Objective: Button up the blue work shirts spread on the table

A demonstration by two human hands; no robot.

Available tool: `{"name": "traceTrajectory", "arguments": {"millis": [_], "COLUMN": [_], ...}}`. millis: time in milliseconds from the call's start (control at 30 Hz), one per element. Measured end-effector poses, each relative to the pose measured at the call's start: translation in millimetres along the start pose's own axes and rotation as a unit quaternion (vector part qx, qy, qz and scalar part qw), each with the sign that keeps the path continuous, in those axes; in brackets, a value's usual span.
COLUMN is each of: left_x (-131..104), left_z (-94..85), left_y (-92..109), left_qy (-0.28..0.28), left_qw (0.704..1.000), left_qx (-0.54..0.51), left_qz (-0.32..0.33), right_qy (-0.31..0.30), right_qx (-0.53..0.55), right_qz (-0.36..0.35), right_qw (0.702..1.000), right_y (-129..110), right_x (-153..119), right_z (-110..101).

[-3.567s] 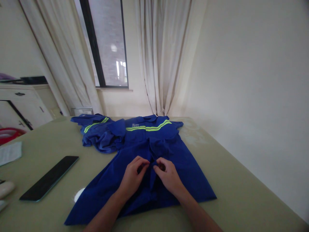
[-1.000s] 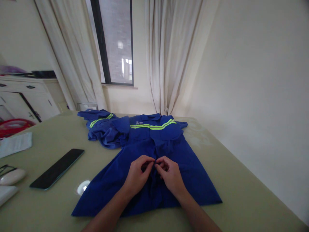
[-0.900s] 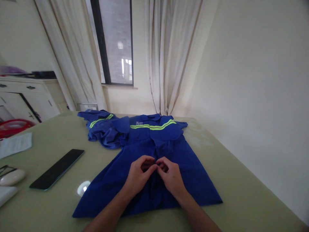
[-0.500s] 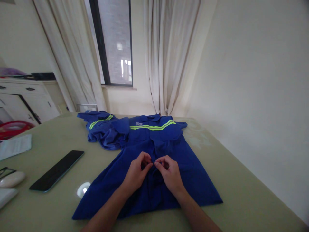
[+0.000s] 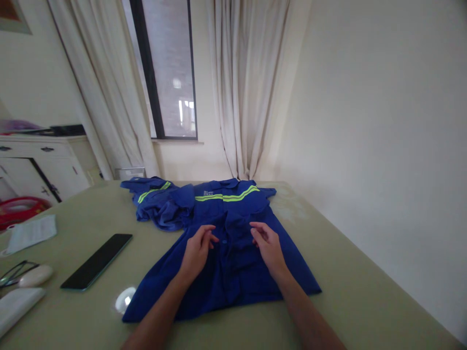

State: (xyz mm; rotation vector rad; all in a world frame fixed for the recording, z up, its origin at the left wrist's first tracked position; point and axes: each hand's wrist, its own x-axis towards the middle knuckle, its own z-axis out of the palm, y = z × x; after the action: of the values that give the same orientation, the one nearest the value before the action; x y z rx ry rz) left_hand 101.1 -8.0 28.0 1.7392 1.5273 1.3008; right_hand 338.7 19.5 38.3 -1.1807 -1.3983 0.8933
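A blue work shirt (image 5: 251, 257) with a yellow-green reflective stripe lies front up on the table, its collar toward the window. My left hand (image 5: 199, 248) hovers over the left half of the shirt, fingers bent and apart, holding nothing. Over the right half, my right hand (image 5: 267, 245) is likewise free, with loosely curled fingers. Between the hands runs the shirt's front placket, where a small button (image 5: 224, 241) shows. The lower front edge of the shirt spreads out below my wrists.
A second blue garment (image 5: 160, 206) lies crumpled at the back left. To the left are a black phone-like slab (image 5: 97, 262), a face mask (image 5: 32, 233), glasses (image 5: 18, 272), a pale computer mouse (image 5: 35, 275) and a white object (image 5: 18, 306). A wall (image 5: 383, 146) borders the table's right side.
My hands were pinching the placket together at the middle; they have let go and moved apart, left and right. The camera view has shifted slightly.
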Motion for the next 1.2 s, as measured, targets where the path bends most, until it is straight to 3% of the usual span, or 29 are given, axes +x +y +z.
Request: {"name": "traceTrajectory", "arguments": {"millis": [100,233,333,433,533,633,733,867,967,1100,1200], "left_x": [-17.2,-81.3,-116.0,-117.2,-104.6,-102.3,-109.1,-109.3,-101.9,-110.7,-138.3], "left_z": [-36.4,-89.6,-111.9,-118.8,-125.4,-135.3,-136.8,-129.6,-132.5,-144.7,-153.7], "left_y": [-12.5,-55.8,-75.0,-62.2,-39.2,-31.9,-38.4,-37.1,-24.9,-25.6,-49.0], "left_qy": [0.028,0.097,0.07,0.055,0.08,0.079,0.031,0.038,0.071,0.045,-0.02], "left_qw": [0.996,0.947,0.956,0.977,0.989,0.978,0.961,0.97,0.972,0.97,0.984], "left_qx": [0.089,0.3,0.28,0.195,0.061,-0.077,-0.143,-0.117,-0.105,-0.107,0.007], "left_qz": [-0.001,-0.056,-0.059,-0.064,-0.105,-0.179,-0.234,-0.211,-0.196,-0.215,-0.178], "right_qy": [0.056,0.113,0.081,0.021,0.017,0.04,0.048,-0.015,-0.023,0.007,-0.093], "right_qx": [-0.132,-0.329,-0.35,-0.332,-0.34,-0.351,-0.355,-0.333,-0.279,-0.265,-0.34], "right_qz": [-0.048,-0.052,-0.028,-0.024,-0.029,-0.02,0.0,0.022,0.014,-0.027,-0.001], "right_qw": [0.988,0.936,0.933,0.943,0.94,0.935,0.934,0.943,0.96,0.964,0.936], "right_y": [14.8,55.4,71.0,62.9,47.7,40.3,40.8,36.0,18.5,-6.6,-7.2], "right_x": [-7.4,-41.5,-64.1,-70.7,-69.2,-72.6,-81.7,-84.4,-75.0,-70.1,-84.1], "right_z": [-48.0,-123.7,-155.1,-162.6,-169.9,-182.4,-182.5,-164.2,-165.7,-204.6,-240.1]}}
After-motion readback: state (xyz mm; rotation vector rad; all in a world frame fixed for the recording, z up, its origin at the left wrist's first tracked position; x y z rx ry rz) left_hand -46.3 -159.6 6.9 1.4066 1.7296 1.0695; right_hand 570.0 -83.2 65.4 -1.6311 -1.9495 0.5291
